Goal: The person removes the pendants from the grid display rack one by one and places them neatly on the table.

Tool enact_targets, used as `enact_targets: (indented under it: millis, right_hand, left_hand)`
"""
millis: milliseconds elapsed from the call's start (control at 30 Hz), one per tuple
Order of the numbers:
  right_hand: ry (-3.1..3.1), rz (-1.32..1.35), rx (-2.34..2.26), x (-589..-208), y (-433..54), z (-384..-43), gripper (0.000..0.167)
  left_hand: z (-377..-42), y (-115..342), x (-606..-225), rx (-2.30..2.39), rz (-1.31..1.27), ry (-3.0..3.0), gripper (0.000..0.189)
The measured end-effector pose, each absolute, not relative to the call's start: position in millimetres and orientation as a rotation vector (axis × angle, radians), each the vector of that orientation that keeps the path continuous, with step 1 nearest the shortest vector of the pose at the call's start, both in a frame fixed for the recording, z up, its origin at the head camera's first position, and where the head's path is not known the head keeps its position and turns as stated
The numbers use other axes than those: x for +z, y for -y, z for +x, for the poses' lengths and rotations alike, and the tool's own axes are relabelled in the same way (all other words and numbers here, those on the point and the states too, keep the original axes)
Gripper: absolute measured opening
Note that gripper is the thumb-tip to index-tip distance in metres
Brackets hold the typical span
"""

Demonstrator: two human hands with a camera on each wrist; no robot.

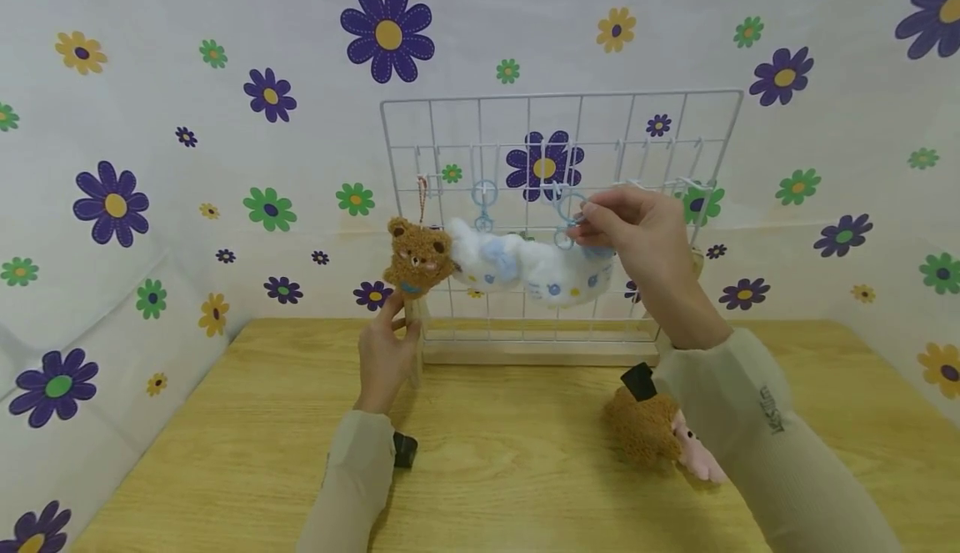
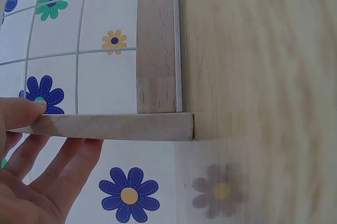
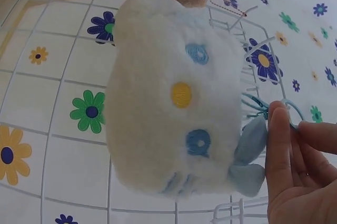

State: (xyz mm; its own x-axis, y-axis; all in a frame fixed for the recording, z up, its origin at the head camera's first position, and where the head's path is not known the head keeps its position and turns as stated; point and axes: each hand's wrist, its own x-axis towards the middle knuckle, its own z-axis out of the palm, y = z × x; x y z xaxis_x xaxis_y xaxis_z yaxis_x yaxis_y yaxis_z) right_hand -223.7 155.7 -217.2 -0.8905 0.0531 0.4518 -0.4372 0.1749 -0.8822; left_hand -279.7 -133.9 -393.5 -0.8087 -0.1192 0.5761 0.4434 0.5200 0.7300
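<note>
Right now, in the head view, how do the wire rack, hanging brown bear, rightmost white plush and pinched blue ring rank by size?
1. Wire rack
2. White plush and brown bear: too alike to rank
3. Blue ring

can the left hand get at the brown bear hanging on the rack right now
Probably yes: the left hand, though gripping the wooden post, is just below the brown bear, with nothing visible in between.
</note>
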Motion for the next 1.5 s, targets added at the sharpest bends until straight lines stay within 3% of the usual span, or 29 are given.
enact_targets:
  millis: [433,1500]
  right_hand:
    - [2.317,0.241,1.280,-231,-165,-215,0.023]
    - [2.302,0.348,1.467,-264,-184,-217,0.018]
  left_hand:
    - [-279,133,-392,-1.319,-0.248,2.216,0.054]
    - [-280,133,-393,-1.260,-0.238,2.211,0.052]
